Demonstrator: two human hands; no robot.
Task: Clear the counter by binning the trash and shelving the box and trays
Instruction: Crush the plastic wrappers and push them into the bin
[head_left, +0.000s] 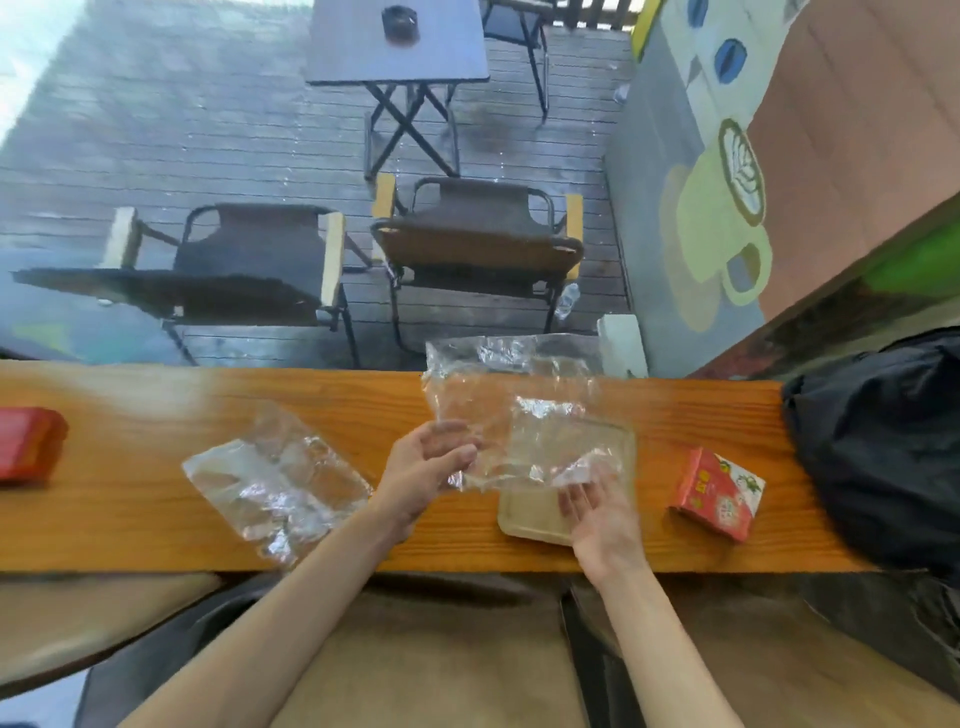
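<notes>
Wooden desk (130, 499) remains cluttered: your left hand (423, 475) pinches one clear plastic bag (514, 415), right hand (602, 514) loose-fingered beneath; second bag (275, 488), tray (535, 519), red box (719, 493) await.

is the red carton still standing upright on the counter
No, the red carton lies tipped on its side on the wooden counter, to the right of the tray.

Bare counter (130, 395) lies between red container (28, 444) and crumpled plastic (275, 483).
</notes>
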